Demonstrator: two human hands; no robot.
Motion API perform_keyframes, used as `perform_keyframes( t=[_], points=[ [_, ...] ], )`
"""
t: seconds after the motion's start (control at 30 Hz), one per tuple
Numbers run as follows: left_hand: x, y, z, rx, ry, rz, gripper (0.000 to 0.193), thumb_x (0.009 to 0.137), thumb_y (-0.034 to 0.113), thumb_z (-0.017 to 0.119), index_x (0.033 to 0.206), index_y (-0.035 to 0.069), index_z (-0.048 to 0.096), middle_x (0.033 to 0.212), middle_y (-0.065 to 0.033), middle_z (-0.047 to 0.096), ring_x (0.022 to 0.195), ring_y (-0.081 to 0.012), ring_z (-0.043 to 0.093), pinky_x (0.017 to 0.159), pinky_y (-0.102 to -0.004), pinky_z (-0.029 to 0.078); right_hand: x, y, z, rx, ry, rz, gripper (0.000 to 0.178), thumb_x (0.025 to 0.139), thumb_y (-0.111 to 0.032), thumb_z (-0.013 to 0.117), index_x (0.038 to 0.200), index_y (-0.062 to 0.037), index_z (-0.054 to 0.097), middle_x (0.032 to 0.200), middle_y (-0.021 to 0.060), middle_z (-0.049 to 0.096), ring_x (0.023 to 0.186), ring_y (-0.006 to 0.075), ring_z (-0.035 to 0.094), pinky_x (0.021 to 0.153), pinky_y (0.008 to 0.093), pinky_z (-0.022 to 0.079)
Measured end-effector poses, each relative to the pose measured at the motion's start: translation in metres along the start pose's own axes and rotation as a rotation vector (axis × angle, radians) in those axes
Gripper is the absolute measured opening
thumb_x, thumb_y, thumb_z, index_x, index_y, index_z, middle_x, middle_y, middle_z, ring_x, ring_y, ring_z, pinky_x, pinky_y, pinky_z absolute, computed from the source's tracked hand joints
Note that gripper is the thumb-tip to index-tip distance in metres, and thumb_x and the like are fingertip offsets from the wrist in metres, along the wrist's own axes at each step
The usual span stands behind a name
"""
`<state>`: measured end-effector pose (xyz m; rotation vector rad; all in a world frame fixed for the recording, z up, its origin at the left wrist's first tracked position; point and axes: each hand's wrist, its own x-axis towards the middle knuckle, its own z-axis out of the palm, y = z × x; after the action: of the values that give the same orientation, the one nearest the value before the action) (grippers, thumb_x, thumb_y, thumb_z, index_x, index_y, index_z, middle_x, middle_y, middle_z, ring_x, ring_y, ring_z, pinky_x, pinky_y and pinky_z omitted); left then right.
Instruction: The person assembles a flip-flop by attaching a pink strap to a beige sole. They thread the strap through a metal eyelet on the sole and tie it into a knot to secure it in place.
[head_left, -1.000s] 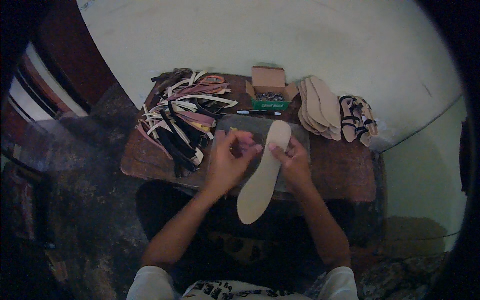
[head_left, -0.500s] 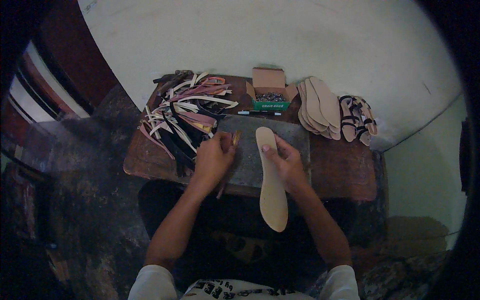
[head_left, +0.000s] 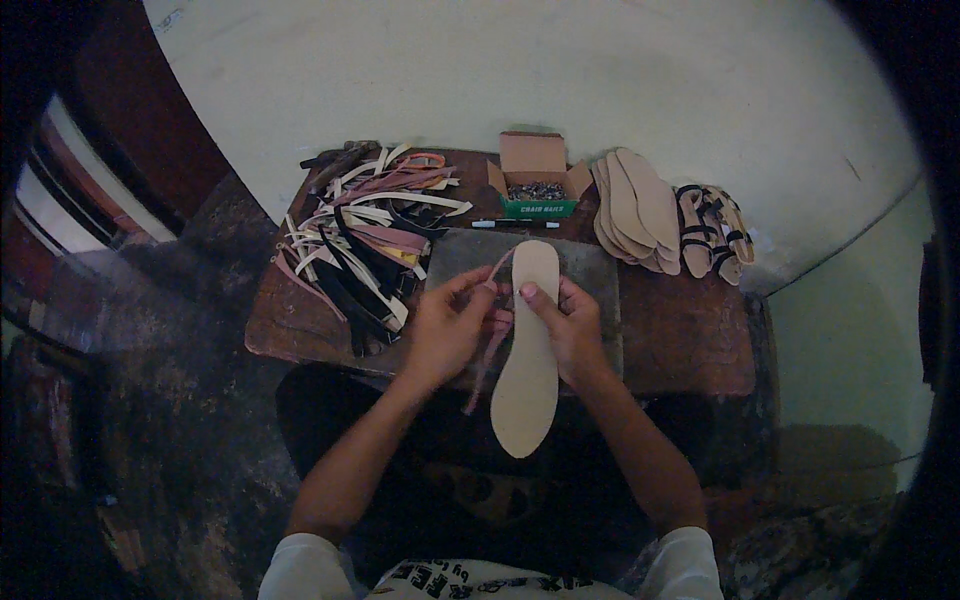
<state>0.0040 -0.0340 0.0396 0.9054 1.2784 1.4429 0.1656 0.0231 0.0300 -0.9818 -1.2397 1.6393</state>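
Observation:
Between thumb and fingers, my right hand (head_left: pixel 572 322) grips a tan shoe insole (head_left: pixel 526 385) near its narrower upper part, the wide end hanging toward me past the table's front edge. A thin pink strap (head_left: pixel 482 372) is pinched in my left hand (head_left: pixel 452 325). The strap's upper end reaches the left edge of the insole near its top, and its other end dangles below my fingers. Whether the strap touches the insole there, I cannot tell. Both hands are above a dark grey slab (head_left: pixel 460 255) lying on the wooden table.
A heap of white, black and pink straps (head_left: pixel 360 235) covers the left of the table (head_left: pixel 690 340). Behind the slab stand an open green box of nails (head_left: pixel 538 205) and a pen (head_left: pixel 515 224). To the right are stacked insoles (head_left: pixel 635 215) and black-strapped sandals (head_left: pixel 712 235).
My left hand has moved right with the strap, bringing it beside the insole. The insole has shifted slightly up, and its lower end has swung left.

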Motion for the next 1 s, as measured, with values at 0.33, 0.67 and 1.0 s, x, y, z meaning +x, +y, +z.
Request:
perform_keyframes(
  t=[0.33, 0.67, 1.0],
  points=[
    [-0.005, -0.005, 0.01, -0.16, -0.031, -0.032, 0.04, 0.106, 0.017, 0.051, 0.138, -0.008, 0.05, 0.122, -0.0164, 0.068, 0.098, -0.02, 0.07, 0.087, -0.0311, 0.059, 0.006, 0.004, -0.007, 0.133, 0.054, 0.019, 0.028, 0.094, -0.023, 0.074, 0.11, -0.0002, 0.069, 0.092, 0.0073, 0.071, 0.076, 0.0158, 0.069, 0.07, 0.0332, 0.057],
    [-0.004, -0.008, 0.009, -0.144, -0.068, -0.053, 0.041, 0.106, 0.016, 0.052, 0.139, -0.007, 0.047, 0.124, -0.0179, 0.066, 0.102, -0.0206, 0.069, 0.088, -0.0303, 0.058, 0.01, -0.007, -0.016, 0.264, -0.075, 0.197, 0.033, 0.093, -0.023, 0.073, 0.116, -0.0005, 0.063, 0.1, 0.0107, 0.07, 0.085, 0.0209, 0.07, 0.077, 0.0375, 0.058],
    [0.001, -0.011, 0.004, -0.24, -0.057, -0.075, 0.039, 0.106, 0.017, 0.052, 0.139, -0.005, 0.049, 0.119, -0.0153, 0.067, 0.096, -0.0195, 0.069, 0.087, -0.0308, 0.058, 0.006, -0.022, -0.01, 0.32, -0.169, 0.168, 0.036, 0.097, -0.022, 0.067, 0.122, 0.0009, 0.058, 0.105, 0.0126, 0.069, 0.088, 0.0241, 0.07, 0.079, 0.0403, 0.058]
  ],
)
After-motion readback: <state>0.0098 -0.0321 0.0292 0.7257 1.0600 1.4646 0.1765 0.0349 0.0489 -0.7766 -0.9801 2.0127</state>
